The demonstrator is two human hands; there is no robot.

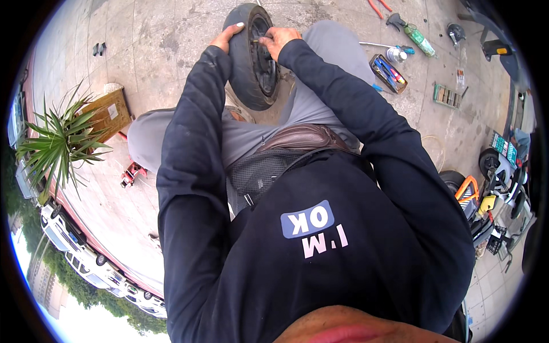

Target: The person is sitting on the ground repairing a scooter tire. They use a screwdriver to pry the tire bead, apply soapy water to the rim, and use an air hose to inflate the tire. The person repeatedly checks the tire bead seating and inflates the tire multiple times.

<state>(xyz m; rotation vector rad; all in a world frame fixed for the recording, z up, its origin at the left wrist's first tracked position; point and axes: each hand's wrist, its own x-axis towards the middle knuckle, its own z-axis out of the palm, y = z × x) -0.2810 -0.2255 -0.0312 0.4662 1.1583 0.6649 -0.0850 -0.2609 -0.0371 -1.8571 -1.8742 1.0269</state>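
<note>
A small scooter-type wheel with a black tire (240, 74) and dark rim (265, 77) stands upright between my grey-trousered legs, near the top of the view. My left hand (227, 39) grips the tire's left side, thumb on the tread. My right hand (277, 41) is closed at the upper rim, fingertips pinched on a small valve piece (257, 41); its exact shape is partly hidden by the fingers.
Right: red pliers (379, 8), green spray bottle (420, 41), tool tray (389, 74), silver can (396, 55), bit case (448, 95), piled scooter parts (492, 166). Left: potted plant (57, 143), wooden board (108, 114), red tool (131, 174), parked white cars (77, 254).
</note>
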